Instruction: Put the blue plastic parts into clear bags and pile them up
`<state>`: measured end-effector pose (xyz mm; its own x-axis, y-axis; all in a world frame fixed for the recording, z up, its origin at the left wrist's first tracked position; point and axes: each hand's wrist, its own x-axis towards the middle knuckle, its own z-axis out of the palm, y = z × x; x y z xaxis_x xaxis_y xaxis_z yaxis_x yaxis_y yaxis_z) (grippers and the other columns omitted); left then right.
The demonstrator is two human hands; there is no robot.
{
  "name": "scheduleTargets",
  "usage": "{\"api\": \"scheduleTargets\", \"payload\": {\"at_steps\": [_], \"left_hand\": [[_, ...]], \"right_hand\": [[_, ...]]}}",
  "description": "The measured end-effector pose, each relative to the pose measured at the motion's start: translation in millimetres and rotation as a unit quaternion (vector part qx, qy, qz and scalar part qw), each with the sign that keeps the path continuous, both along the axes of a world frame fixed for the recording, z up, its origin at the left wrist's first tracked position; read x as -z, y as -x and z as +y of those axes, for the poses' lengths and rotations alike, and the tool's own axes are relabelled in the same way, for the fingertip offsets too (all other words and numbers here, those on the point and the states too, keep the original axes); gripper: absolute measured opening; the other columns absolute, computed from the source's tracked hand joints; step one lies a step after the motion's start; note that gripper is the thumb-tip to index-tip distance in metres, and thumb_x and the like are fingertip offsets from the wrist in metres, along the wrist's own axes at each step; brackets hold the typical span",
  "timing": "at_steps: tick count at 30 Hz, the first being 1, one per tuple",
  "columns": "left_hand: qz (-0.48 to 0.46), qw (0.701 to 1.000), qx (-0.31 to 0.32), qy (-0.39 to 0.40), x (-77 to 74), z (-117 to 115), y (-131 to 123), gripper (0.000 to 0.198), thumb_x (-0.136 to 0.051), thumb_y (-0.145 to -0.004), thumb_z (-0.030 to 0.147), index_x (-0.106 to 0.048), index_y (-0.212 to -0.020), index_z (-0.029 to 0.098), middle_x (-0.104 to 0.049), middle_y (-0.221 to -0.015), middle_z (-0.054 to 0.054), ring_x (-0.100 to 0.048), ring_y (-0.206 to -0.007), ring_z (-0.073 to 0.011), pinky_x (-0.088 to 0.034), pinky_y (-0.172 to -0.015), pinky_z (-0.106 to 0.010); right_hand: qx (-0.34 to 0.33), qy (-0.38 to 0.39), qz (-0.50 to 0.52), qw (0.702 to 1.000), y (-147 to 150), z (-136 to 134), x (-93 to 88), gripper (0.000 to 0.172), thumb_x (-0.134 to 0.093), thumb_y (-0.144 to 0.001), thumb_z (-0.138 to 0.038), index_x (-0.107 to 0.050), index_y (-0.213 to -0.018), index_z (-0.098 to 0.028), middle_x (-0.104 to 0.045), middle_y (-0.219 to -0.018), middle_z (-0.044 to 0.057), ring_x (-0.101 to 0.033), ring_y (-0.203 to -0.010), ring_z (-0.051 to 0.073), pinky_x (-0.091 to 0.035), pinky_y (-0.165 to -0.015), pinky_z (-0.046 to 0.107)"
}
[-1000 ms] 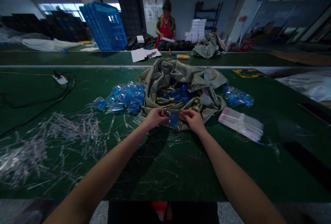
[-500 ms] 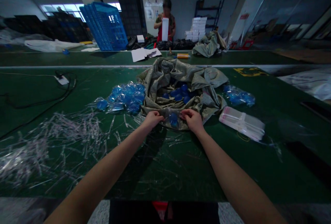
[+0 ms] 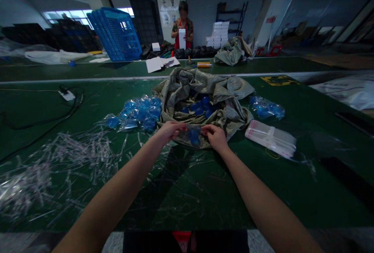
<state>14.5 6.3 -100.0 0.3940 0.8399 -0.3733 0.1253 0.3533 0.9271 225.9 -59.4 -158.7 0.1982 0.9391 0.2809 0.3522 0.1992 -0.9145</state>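
Between my two hands hangs a clear plastic bag with a blue ball-like item inside, over the near edge of a grey-green woven sack. My left hand pinches the bag's upper left corner, fingers closed. The upper right corner is pinched by my right hand. Inside the open sack lie several loose dark blue balls. Bagged blue items are piled left of the sack, with another small group of bagged items to its right. A stack of flat clear bags lies right of my right hand.
Torn plastic strips litter the green table on the left. A power strip with cables lies at far left. Across the table a person holds a white box, near blue crates. A dark phone-like object lies at right.
My left hand has shifted slightly up and left, its fingers now stretched along the bag's top edge. The right hand still grips its corner. The whole view has tilted slightly.
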Motion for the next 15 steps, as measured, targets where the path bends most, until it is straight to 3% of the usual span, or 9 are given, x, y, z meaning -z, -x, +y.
{"api": "scheduleTargets", "payload": {"at_steps": [4, 7, 9, 12, 15], "left_hand": [[0.004, 1.0, -0.008, 0.004, 4.9, -9.6, 4.4, 0.034, -0.077, -0.06, 0.04, -0.063, -0.071, 0.012, -0.062, -0.063, -0.002, -0.023, -0.036, -0.0005, -0.009, -0.038, -0.022], [0.022, 1.0, -0.004, -0.001, 6.5, -13.7, 6.5, 0.035, -0.077, -0.062, 0.043, -0.063, -0.071, 0.012, -0.059, -0.057, -0.001, -0.023, -0.036, -0.0009, -0.009, -0.038, -0.022], [0.033, 0.999, -0.001, 0.001, 7.0, -14.9, 7.3, 0.036, -0.077, -0.062, 0.044, -0.064, -0.071, 0.012, -0.056, -0.053, 0.001, -0.023, -0.035, -0.0012, -0.009, -0.038, -0.023], [0.037, 0.999, 0.003, -0.001, 8.1, -16.4, 8.2, 0.038, -0.077, -0.061, 0.046, -0.066, -0.072, 0.012, -0.054, -0.051, 0.002, -0.022, -0.035, -0.0013, -0.008, -0.038, -0.023], [0.041, 0.999, 0.01, -0.015, 10.1, -18.2, 10.1, 0.04, -0.077, -0.06, 0.048, -0.067, -0.072, 0.012, -0.052, -0.05, 0.002, -0.022, -0.035, -0.0019, -0.009, -0.038, -0.023]], "right_hand": [[0.008, 0.006, -0.043, 0.999, -7.1, -5.3, -17.3, 0.024, -0.06, -0.072, -0.02, -0.068, -0.095, -0.022, -0.07, -0.095, 0.004, -0.066, -0.08, 0.017, -0.054, -0.076, 0.032], [0.059, 0.063, -0.035, 0.996, -11.5, -8.3, -26.0, 0.016, -0.061, -0.077, -0.03, -0.066, -0.09, -0.021, -0.069, -0.084, 0.005, -0.063, -0.067, 0.016, -0.053, -0.063, 0.029], [0.068, 0.122, 0.003, 0.99, -10.0, -10.3, -28.8, 0.02, -0.06, -0.079, -0.04, -0.062, -0.085, -0.02, -0.067, -0.073, 0.005, -0.06, -0.055, 0.014, -0.049, -0.051, 0.026], [0.024, 0.19, 0.099, 0.976, -2.2, -14.5, -32.5, 0.03, -0.067, -0.075, -0.041, -0.054, -0.092, -0.02, -0.068, -0.071, 0.003, -0.054, -0.046, 0.012, -0.04, -0.039, 0.023], [-0.022, 0.203, 0.163, 0.965, 3.8, -19.5, -37.6, 0.04, -0.074, -0.067, -0.032, -0.05, -0.097, -0.021, -0.069, -0.07, 0.0, -0.05, -0.043, 0.009, -0.036, -0.037, 0.02]]}}
